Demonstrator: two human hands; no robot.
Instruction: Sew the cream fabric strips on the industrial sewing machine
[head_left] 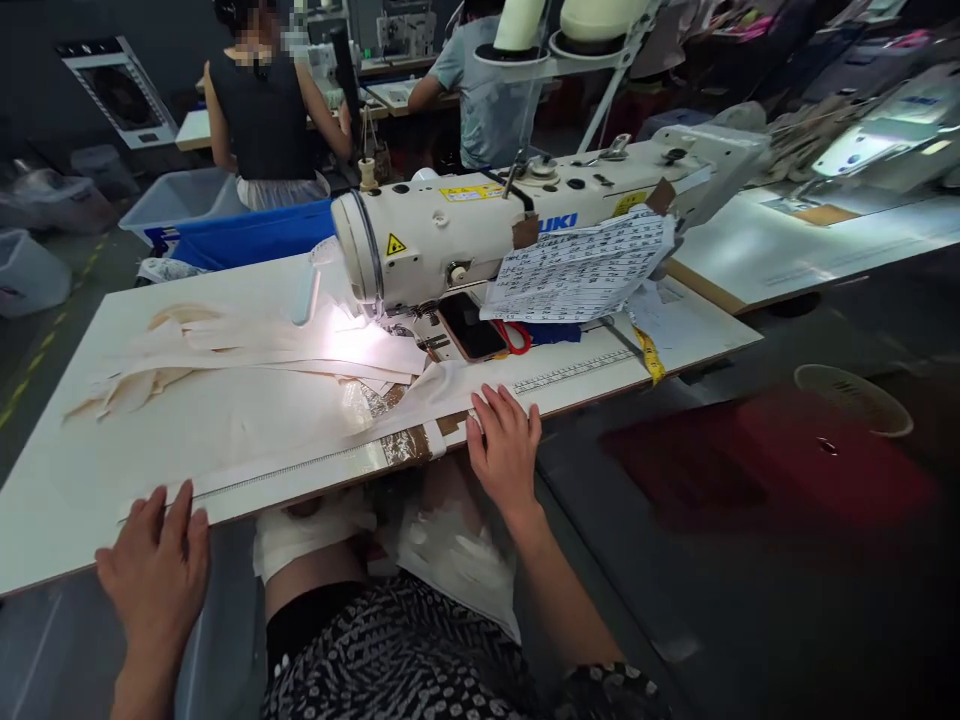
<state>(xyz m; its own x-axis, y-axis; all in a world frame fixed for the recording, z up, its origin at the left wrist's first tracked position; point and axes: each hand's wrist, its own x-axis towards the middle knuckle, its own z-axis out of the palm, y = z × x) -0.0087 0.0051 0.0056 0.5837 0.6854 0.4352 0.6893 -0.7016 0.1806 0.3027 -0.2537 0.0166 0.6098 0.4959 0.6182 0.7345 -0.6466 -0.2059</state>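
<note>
My left hand (159, 568) rests with spread fingers on the front edge of the white sewing table (60, 490), at the left end of a measuring scale (300, 466) marked along that edge. My right hand (507, 450) lies on the edge further right, fingers stretched out over pale fabric (442, 385). Whether its fingertips press on the cloth or the tabletop, I cannot tell. Long cream fabric strips (262, 355) lie left of the needle area, lit by the lamp of the white sewing machine (435, 235). Brown tape (405, 447) covers part of the edge between my hands.
Under the machine arm lie a phone (471, 328) and red-handled scissors (516, 338). A sheet of writing (581, 268) hangs on the machine. A yellow tape measure (649, 356) dangles at right. Two people sit beyond, near a blue cloth (255, 237) and a plastic bin (176, 200).
</note>
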